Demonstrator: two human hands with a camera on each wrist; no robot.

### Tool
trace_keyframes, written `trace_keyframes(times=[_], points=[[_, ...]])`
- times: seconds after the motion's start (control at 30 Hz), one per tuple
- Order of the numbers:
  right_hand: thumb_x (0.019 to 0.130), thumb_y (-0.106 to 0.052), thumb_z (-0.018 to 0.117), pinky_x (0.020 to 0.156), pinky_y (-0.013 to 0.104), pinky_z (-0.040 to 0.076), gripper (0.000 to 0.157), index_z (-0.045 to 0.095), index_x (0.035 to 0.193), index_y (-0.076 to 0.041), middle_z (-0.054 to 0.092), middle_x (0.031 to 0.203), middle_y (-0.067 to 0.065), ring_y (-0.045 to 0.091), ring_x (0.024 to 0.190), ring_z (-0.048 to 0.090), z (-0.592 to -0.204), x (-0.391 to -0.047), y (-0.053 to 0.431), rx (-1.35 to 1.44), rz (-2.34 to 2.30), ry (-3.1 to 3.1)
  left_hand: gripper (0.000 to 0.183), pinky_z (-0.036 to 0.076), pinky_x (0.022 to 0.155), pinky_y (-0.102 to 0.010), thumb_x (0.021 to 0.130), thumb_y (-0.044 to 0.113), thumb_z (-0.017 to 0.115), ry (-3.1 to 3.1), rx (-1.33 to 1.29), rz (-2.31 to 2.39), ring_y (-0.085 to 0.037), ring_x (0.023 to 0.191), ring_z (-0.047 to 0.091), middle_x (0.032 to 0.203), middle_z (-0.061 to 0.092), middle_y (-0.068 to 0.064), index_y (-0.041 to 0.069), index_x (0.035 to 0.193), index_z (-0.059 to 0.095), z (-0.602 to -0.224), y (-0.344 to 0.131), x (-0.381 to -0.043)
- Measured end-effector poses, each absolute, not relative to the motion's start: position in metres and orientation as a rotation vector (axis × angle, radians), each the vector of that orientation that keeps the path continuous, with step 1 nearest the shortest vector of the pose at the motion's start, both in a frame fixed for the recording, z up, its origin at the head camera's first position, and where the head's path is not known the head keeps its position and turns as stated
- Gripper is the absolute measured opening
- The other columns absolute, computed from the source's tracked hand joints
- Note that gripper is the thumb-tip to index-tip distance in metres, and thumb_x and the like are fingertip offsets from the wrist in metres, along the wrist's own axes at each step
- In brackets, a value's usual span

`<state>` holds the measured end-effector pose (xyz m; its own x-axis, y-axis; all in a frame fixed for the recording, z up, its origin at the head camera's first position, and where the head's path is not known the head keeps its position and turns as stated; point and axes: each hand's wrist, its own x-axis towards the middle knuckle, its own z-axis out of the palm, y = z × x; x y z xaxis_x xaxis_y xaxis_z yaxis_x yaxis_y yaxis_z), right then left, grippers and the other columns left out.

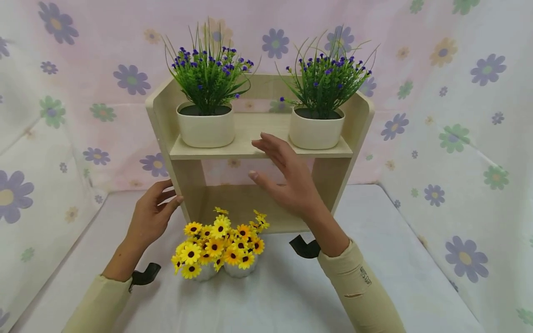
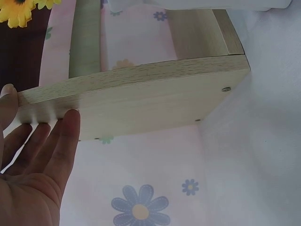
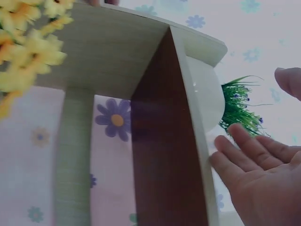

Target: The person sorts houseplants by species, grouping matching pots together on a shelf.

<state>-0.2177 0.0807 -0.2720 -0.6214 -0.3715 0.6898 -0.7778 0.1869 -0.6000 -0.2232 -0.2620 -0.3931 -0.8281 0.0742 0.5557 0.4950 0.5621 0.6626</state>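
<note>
Left fingers against the shelf's side, right hand holding nothing before the upper board

In the head view, a pale wood-grain two-tier shelf (image 1: 258, 121) stands on the white-covered tabletop (image 1: 374, 259), filling the middle of the clock face. The left hand (image 1: 151, 215), at 8 o'clock, has its fingers extended and slightly bent, their tips against the outside of the shelf's side panel (image 2: 141, 104), with the thumb at the panel's front edge. This looks like a light steadying touch; how firmly it presses, I cannot tell.

The right hand (image 1: 289, 185) is just off centre toward 4 o'clock, fingers extended together, thumb well apart, grasping nothing. It is near the upper board's front edge; whether it touches is unclear.

On that board, cream oval planters with purple-flowered grass plants sit at 11 o'clock (image 1: 208, 78) and 1 o'clock (image 1: 326, 83), near opposite ends, apparently for symmetry. At 7 o'clock, yellow artificial daisies (image 1: 214, 247) in two pale pots (image 1: 240, 269) stand side by side on the tabletop in front of the shelf, perhaps set there within easy reach.
</note>
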Motion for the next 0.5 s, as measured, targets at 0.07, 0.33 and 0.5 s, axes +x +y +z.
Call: trace_keyframes(times=[0.07,0.33,0.5], points=[[0.092,-0.013,0.072,0.118,0.035,0.034,0.070,0.038,0.152,-0.014,0.053,0.145,0.001,0.012,0.140,0.044,-0.279,-0.215,0.084,1.097,1.375,-2.057,0.054,0.046,0.088,-0.007,0.095,0.009,0.068,-2.333,-0.452,-1.191,-0.036,0.120,0.062,0.141,0.055,-0.009,0.016,0.145,0.050,-0.394,-0.261,-0.224],[0.091,-0.010,0.069,0.119,0.043,0.034,0.063,0.043,0.148,-0.005,0.058,0.140,0.005,0.020,0.138,0.045,-0.308,-0.216,0.092,1.148,1.295,-1.944,0.054,0.048,0.091,-0.012,0.094,0.007,0.068,-2.334,-0.447,-1.181,-0.035,0.120,0.062,0.141,0.055,-0.008,0.017,0.145,0.051,-0.396,-0.260,-0.224],[0.094,-0.015,0.066,0.118,0.044,0.036,0.058,0.044,0.148,-0.007,0.058,0.140,0.006,0.022,0.138,0.046,-0.330,-0.219,0.096,1.147,1.357,-1.937,0.053,0.046,0.090,-0.007,0.095,0.009,0.067,-2.323,-0.454,-1.189,-0.035,0.120,0.062,0.140,0.056,-0.007,0.019,0.145,0.051,-0.397,-0.261,-0.225]])
